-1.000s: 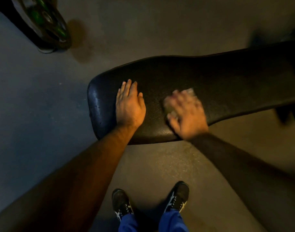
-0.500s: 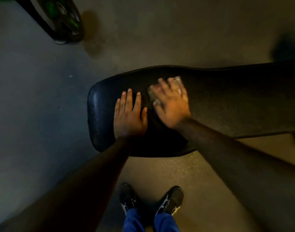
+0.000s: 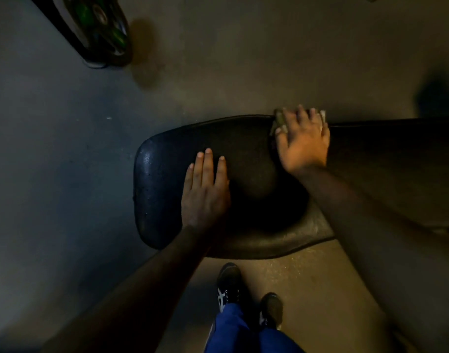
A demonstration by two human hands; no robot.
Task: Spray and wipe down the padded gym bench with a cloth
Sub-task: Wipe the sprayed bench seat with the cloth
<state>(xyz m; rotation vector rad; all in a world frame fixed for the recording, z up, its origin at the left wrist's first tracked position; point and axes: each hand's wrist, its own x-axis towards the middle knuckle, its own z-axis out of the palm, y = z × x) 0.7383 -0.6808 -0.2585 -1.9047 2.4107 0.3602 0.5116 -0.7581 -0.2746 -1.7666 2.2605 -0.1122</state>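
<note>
From the head camera, looking straight down, the padded bench (image 3: 244, 159) runs dark and long across the middle of the view, its rounded end to the left and the rest of it stretching off the right edge; the person stands at its near side, two dark shoes (image 3: 229, 284) and blue trouser legs showing at the bottom. The left hand (image 3: 205, 192) lies flat on the pad near the rounded end, fingers straight and close together, holding nothing, seemingly just steadying the counter; the right hand (image 3: 303, 141) is stretched to the far edge of the pad, fingers spread over the cloth (image 3: 278, 119), pressing it down with the palm rather than pinching it; pale corners of the cloth stick out beyond the fingertips and at the thumb side, part of it folding over the far rim. No spray bottle shows in this view. The floor (image 3: 65, 174) around is grey and dull; a weight plate (image 3: 101, 29) with green markings stands at the upper left, well apart from the bench. The cloth looks thin, limp and light, so I judge it will bunch or slip out unless it is kept under a flat palm with the fingers spread wide; the pad looks firm yet slightly yielding, with a pebbled, faintly shiny skin that may be slick where it is wet, so an even downward press should serve better than a pinch; the bench itself seems heavy enough not to shift.
</note>
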